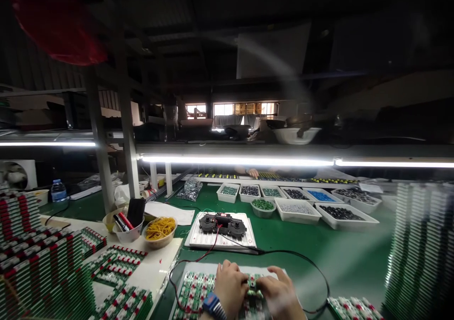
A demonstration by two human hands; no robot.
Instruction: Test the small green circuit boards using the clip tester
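Directly in front of me, my left hand (230,283) and my right hand (278,292) face each other over a panel of circuit boards (194,289). Between their fingertips is a small green circuit board (252,282) with a dark square part on it. The left fingers are bent together at its left edge, and the right thumb and fingers pinch at its right edge. A blue wristwatch (213,306) is on my left wrist. The panel carries rows of white and red parts; my hands hide its middle.
Behind the panel, a black twin-knob device (222,225) with trailing wires rests on a white tray (244,245). Bins of small components (298,210) line the back. Tall board stacks stand left (46,268) and right (411,254). A bowl holds yellow rubber bands (159,229). A co-worker's hand (253,173) shows beyond.
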